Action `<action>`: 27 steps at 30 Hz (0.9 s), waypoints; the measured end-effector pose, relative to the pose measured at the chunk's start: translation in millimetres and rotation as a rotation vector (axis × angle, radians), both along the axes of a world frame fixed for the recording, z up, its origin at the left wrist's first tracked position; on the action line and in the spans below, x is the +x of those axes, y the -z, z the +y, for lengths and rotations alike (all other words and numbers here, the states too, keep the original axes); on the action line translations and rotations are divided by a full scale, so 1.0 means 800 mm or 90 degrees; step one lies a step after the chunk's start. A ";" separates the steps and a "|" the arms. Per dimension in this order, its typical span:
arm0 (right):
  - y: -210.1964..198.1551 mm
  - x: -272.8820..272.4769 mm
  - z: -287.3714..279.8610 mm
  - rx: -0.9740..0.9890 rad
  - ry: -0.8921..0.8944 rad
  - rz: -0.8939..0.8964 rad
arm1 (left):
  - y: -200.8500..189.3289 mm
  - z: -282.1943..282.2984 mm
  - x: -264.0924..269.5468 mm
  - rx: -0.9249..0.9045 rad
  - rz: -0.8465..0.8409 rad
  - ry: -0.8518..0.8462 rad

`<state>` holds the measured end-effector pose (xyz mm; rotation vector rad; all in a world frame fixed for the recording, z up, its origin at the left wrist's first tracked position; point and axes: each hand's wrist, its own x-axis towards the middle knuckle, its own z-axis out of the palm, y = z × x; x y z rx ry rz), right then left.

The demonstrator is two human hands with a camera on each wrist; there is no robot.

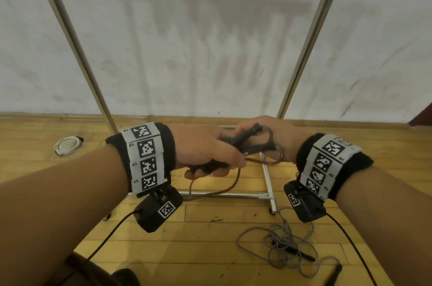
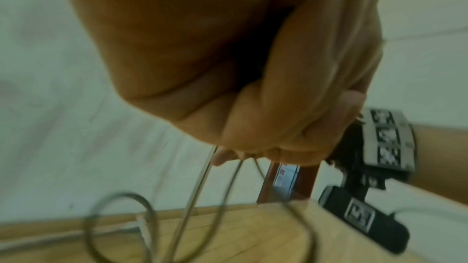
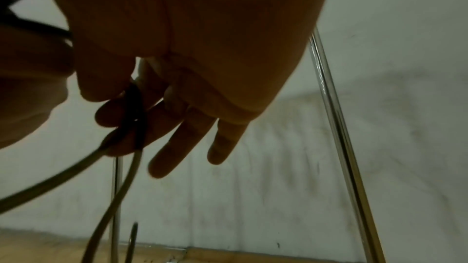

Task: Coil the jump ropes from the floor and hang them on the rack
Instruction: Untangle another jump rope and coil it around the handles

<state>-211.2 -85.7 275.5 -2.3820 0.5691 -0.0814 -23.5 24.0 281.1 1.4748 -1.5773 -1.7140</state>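
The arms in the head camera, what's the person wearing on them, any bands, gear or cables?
Both forearms are bare, no sleeves. Each wrist carries a black cuff wrapped with a white band on the left hand, another on the right hand, printed with square black-and-white markers. Under each wrist hangs a small black camera box bearing a similar marker, trailing a thin black cable.

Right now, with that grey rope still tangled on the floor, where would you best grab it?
Probably by the black handle sticking out at the tangle's right edge, coming from above and the right. It is stiff, lies flat on the floor and pokes clear of the loops, while the grey jump rope itself is a loose heap of thin cord.
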 end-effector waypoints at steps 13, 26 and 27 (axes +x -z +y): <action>-0.020 0.017 0.056 -0.216 0.044 0.078 | 0.015 -0.026 0.007 -0.057 -0.455 -0.238; 0.027 -0.007 0.035 0.075 0.140 -0.045 | -0.035 -0.016 0.027 -0.074 0.305 -0.445; 0.035 -0.009 0.032 0.068 0.139 -0.021 | -0.040 -0.015 0.027 -0.081 0.330 -0.436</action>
